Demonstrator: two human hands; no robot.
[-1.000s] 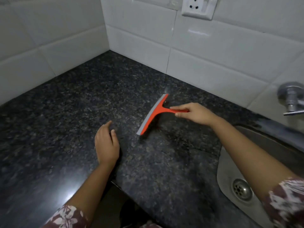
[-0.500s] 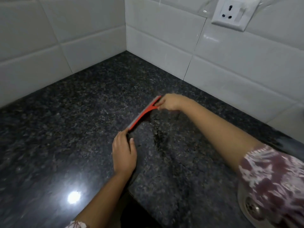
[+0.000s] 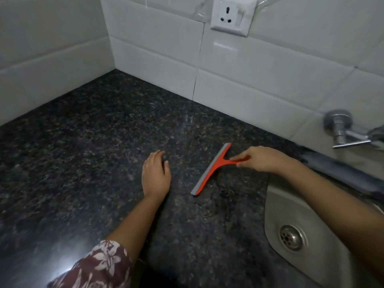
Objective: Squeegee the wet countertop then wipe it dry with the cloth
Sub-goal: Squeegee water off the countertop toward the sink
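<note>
Orange squeegee (image 3: 209, 170) sits in the right hand's (image 3: 262, 161) tight grip near the sink (image 3: 324, 235); the left hand (image 3: 155, 175) lies flat and empty on the countertop (image 3: 93, 142).

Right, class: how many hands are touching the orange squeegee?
1. The right hand grips the orange plastic squeegee by its handle; the left hand rests flat on the dark granite countertop, apart from it.

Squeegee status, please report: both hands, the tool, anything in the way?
Right hand shut on squeegee handle, blade on countertop. Left hand open, flat on counter. Path toward sink clear. No cloth in view.
</note>
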